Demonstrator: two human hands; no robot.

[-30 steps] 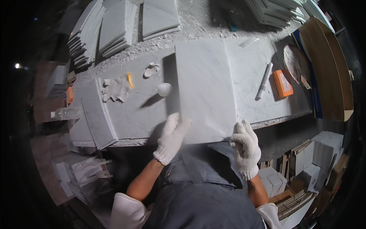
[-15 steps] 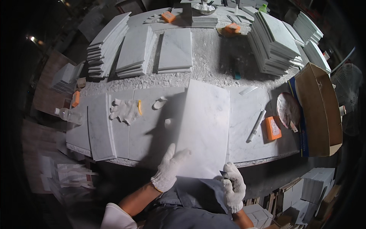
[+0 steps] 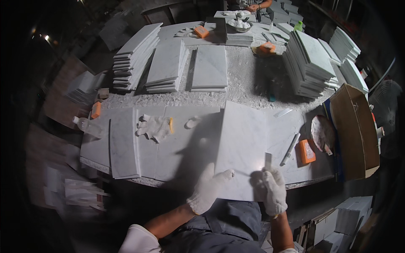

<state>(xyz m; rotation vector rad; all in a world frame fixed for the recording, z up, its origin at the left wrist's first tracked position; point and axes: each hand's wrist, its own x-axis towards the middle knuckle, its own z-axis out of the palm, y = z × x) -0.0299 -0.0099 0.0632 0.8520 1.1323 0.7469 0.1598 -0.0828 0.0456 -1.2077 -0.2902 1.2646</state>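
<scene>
A white, grey-veined marble slab [image 3: 240, 141] juts over the bench's near edge toward my body. My left hand [image 3: 207, 187], in a white knit glove, grips its near left edge, with a finger lying across the top face. Gloved as well, my right hand [image 3: 274, 192] is closed around a small flat scraper blade [image 3: 268, 160]. That blade points up and away over the slab's right side, and the hand's shadow falls on the stone beside it. Whether the blade touches the slab, I cannot tell.
Stacked slabs [image 3: 137, 55] stand at the back left, with more slabs [image 3: 310, 63] at the back right. A spare glove [image 3: 156, 127], a marker [image 3: 290, 149], an orange box [image 3: 307, 151] and a cardboard box [image 3: 354, 130] surround the work. Another person's hand [image 3: 253, 7] shows far off.
My right hand has risen from the slab's near right corner to above its face, turning the blade upward. My left hand stays at the left edge. The whole view has shifted slightly.
</scene>
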